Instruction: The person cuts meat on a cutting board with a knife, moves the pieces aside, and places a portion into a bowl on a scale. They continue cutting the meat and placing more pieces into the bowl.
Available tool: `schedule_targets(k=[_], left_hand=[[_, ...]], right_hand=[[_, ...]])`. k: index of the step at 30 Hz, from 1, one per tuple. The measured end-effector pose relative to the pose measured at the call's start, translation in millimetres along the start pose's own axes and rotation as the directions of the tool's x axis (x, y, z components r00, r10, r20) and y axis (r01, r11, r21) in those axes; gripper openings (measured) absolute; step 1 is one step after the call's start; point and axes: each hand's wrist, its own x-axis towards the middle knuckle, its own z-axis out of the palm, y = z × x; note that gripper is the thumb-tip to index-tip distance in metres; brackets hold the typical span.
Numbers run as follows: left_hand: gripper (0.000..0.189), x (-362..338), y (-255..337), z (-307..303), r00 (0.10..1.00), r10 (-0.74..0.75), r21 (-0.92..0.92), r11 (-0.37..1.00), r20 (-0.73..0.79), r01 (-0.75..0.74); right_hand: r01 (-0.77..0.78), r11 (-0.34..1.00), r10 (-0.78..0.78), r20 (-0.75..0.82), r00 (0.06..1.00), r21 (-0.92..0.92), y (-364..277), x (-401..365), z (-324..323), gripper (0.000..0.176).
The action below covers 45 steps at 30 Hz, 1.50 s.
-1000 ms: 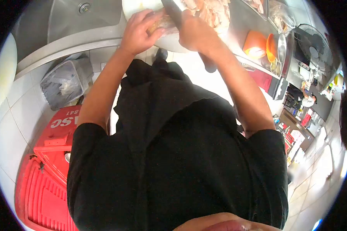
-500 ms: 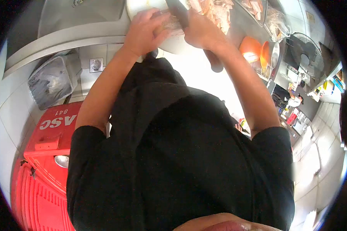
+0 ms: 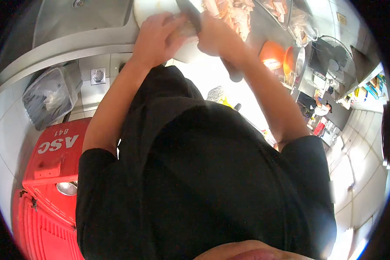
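My right hand (image 3: 219, 37) is wrapped round a large knife (image 3: 188, 14), its dark blade pointing up and left, its handle end showing below the wrist. Beside the blade my left hand (image 3: 157, 39) presses with bent fingers on a pale piece of meat (image 3: 187, 31), which is partly hidden and blurred. Under both hands is a round white cutting board (image 3: 146, 8). Cut strips of meat (image 3: 236, 15) are piled just right of the knife, on and beside the board.
A metal sink (image 3: 84, 21) is at upper left, with a lined bin (image 3: 52, 97) and red crates (image 3: 56, 147) below. Right are a tray of meat (image 3: 276, 9), a plastic bag (image 3: 303, 26), orange bowls (image 3: 271, 54) and a fan (image 3: 333, 58). Another person (image 3: 321, 108) stands far right.
The whole view has shifted slightly, with surroundings lower and further left. My hands keep nearly the same places on the meat and knife. A striped and yellow item now shows below the counter.
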Motion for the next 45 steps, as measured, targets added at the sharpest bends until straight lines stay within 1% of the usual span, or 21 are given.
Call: schedule_targets(k=[1,4,5,9,12,13,15,17,20,24,26,27,30,34,35,38,41,42,44,45], left_hand=[[0.050,1,4,-2,1.000,0.014,0.014,1.000,0.007,-0.014],[0.051,3,10,-4,0.998,0.063,0.051,0.997,-0.001,-0.063],[0.051,3,12,-5,0.997,0.079,0.065,0.995,-0.011,-0.078],[0.052,3,17,-9,0.989,0.145,0.066,0.988,-0.028,-0.143],[0.051,1,18,-8,0.991,0.125,0.069,0.990,-0.056,-0.121],[0.050,-2,13,-4,0.990,0.121,0.048,0.992,-0.075,-0.118],[0.048,-3,-4,6,0.987,0.103,0.004,0.995,-0.124,-0.104],[0.047,-1,8,-3,0.994,0.065,0.036,0.997,-0.087,-0.062],[0.047,3,14,-8,0.997,0.030,0.042,0.999,-0.073,-0.027],[0.052,1,12,-6,0.999,-0.015,-0.018,1.000,-0.045,0.014],[0.053,0,12,-6,0.999,-0.030,-0.027,0.999,-0.045,0.029],[0.054,1,12,-4,0.998,-0.034,-0.030,0.999,-0.045,0.032],[0.052,-1,11,-3,0.998,-0.022,-0.015,1.000,-0.055,0.021],[0.055,1,16,-4,1.000,0.001,0.005,1.000,-0.016,-0.001],[0.055,1,16,-4,1.000,0.006,0.008,1.000,-0.009,-0.006],[0.055,1,16,-6,1.000,0.022,0.022,1.000,0.001,-0.022],[0.054,-1,18,-10,0.999,0.044,0.037,0.998,-0.011,-0.044],[0.054,-2,21,-9,0.999,0.051,0.034,0.998,-0.017,-0.050],[0.053,-2,25,-8,1.000,0.015,0.009,1.000,-0.017,-0.014],[0.053,-1,24,-10,1.000,-0.004,0.000,1.000,-0.018,0.004]], right_hand=[[-0.018,1.000,0.018,0.007,1.000,-0.007,4,-1,7,0.040],[-0.069,0.996,0.077,-0.147,0.986,0.063,7,-19,24,0.038],[-0.059,0.997,0.067,-0.160,0.985,0.051,11,-19,31,0.038],[-0.024,0.994,0.047,-0.213,0.976,0.110,24,-25,50,0.037],[0.093,0.993,-0.075,-0.231,0.970,0.067,34,-12,46,0.042],[0.062,0.996,-0.052,-0.135,0.989,0.070,16,-19,17,0.034],[0.103,0.995,-0.103,-0.011,0.995,0.018,8,-8,-10,0.035],[0.134,0.990,-0.128,0.135,0.983,-0.035,-3,-1,-33,0.038],[0.107,0.991,-0.092,0.179,0.980,-0.080,-11,4,-39,0.038],[0.055,0.986,-0.023,0.199,0.980,-0.156,-11,21,-36,0.037],[0.099,0.975,-0.061,0.193,0.979,-0.199,-3,32,-29,0.037],[0.120,0.968,-0.079,0.187,0.979,-0.220,-3,35,-27,0.037],[0.084,0.984,-0.064,0.128,0.990,-0.160,-7,18,-21,0.037],[-0.021,1.000,0.020,-0.024,1.000,-0.024,10,2,19,0.036],[-0.070,0.997,0.070,-0.010,0.997,0.015,11,0,21,0.037],[-0.030,0.999,0.031,-0.093,0.995,0.018,12,-6,28,0.034],[-0.024,0.998,0.026,-0.024,0.999,0.066,19,-9,22,0.033],[0.040,0.993,-0.029,-0.100,0.995,0.114,28,-12,28,0.032],[0.168,0.966,-0.117,-0.250,0.961,0.196,44,-23,46,0.031],[0.074,0.974,-0.024,-0.223,0.975,0.216,31,-33,42,0.029]])
